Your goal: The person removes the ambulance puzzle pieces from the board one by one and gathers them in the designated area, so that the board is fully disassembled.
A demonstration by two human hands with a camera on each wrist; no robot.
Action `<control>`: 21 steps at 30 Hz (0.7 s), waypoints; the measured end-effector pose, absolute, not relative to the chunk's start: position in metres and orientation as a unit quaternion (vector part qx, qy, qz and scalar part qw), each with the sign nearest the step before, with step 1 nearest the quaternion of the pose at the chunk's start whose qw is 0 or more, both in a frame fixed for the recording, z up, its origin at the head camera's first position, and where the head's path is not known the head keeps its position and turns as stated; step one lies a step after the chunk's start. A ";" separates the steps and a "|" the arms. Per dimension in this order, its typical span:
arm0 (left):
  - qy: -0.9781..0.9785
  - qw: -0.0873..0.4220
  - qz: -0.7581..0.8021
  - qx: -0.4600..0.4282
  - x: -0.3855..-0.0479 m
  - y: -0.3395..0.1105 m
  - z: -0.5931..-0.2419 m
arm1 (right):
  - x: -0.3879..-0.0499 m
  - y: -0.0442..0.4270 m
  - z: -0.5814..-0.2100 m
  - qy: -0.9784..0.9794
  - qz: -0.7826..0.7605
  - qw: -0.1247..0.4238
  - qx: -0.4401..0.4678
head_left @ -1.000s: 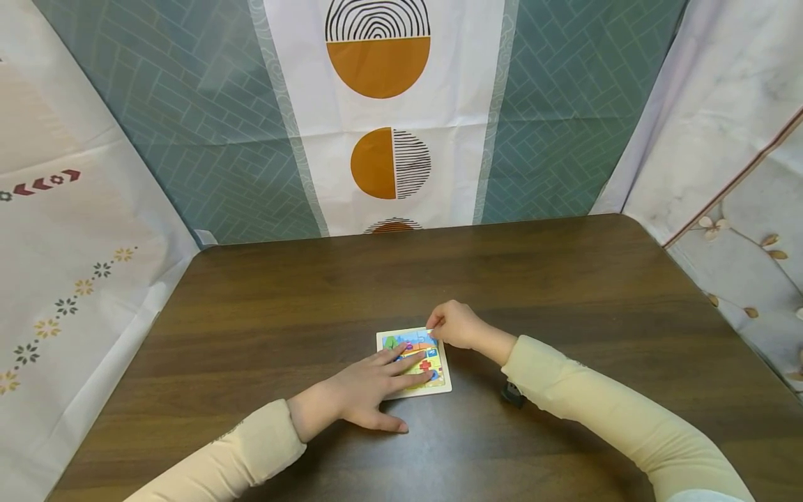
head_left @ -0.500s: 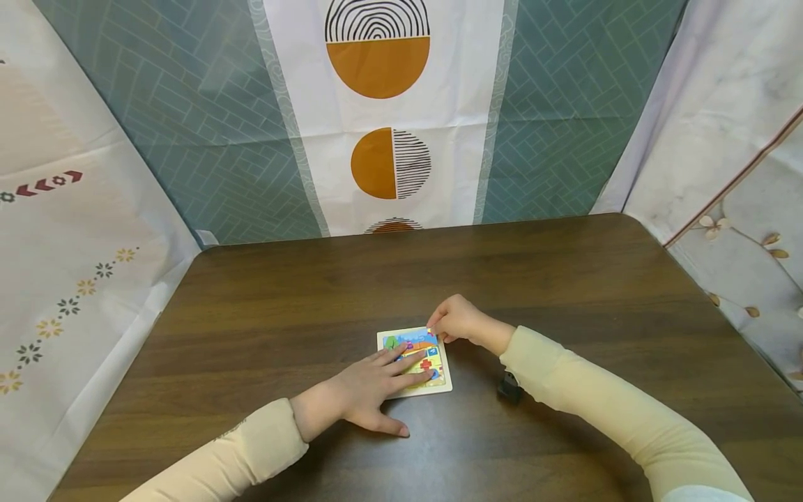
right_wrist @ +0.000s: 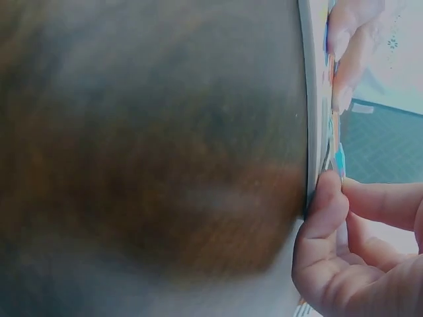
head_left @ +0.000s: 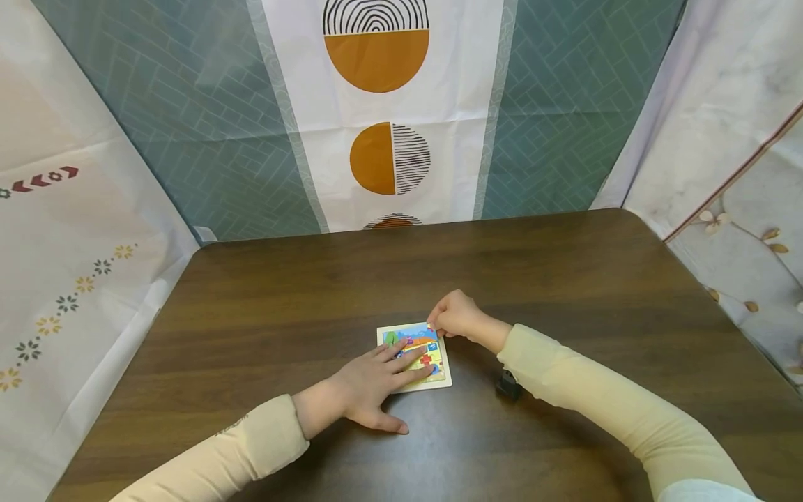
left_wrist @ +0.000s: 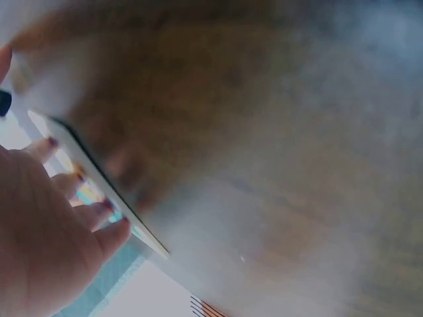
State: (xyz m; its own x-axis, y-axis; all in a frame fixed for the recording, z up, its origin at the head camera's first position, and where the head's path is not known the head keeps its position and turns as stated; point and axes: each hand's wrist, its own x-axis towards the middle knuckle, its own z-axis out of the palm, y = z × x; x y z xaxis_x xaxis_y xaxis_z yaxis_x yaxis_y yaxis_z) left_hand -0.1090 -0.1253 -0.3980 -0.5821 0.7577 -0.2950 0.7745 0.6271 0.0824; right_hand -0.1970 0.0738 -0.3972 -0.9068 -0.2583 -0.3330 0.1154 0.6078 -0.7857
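Note:
A small square jigsaw puzzle [head_left: 447, 380] with a pale wooden frame and a colourful picture lies on the table. My left hand [head_left: 373, 385] rests on it with fingers spread, covering its left and lower part; the left wrist view shows those fingertips [left_wrist: 119, 231] on the board. At the far right corner my right hand [head_left: 459, 315] pinches a puzzle piece [head_left: 431, 328] between thumb and finger. Seen in the right wrist view, this blue-edged piece [right_wrist: 340, 160] is tilted up from the board, and the fingers hide much of it.
The brown wooden table [head_left: 301, 293] spreads around the puzzle. A small black object [head_left: 509, 385] shows below the right cuff. Patterned cloths [head_left: 539, 139] hang behind the table and at both sides.
The right hand has shifted slightly at the far right corner, and the piece in its fingers now shows a little more. The left hand stays on the puzzle. The head view tilted slightly.

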 end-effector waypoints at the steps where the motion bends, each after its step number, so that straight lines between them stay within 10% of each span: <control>1: 0.889 0.149 -0.031 0.432 -0.109 -0.125 -0.398 | -0.197 0.074 -0.397 0.873 -0.438 0.209 -0.043; 21: 0.890 0.161 0.008 0.425 -0.113 -0.127 -0.394 | -0.205 0.082 -0.386 0.839 -0.492 0.227 -0.050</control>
State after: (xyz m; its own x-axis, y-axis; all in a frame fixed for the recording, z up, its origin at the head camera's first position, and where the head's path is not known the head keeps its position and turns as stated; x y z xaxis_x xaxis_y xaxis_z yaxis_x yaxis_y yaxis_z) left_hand -0.1132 -0.1266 -0.3942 -0.5860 0.7601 -0.2807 0.7550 0.6380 0.1516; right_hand -0.2050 0.0825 -0.3855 -0.8918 -0.3081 -0.3313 0.1391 0.5101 -0.8488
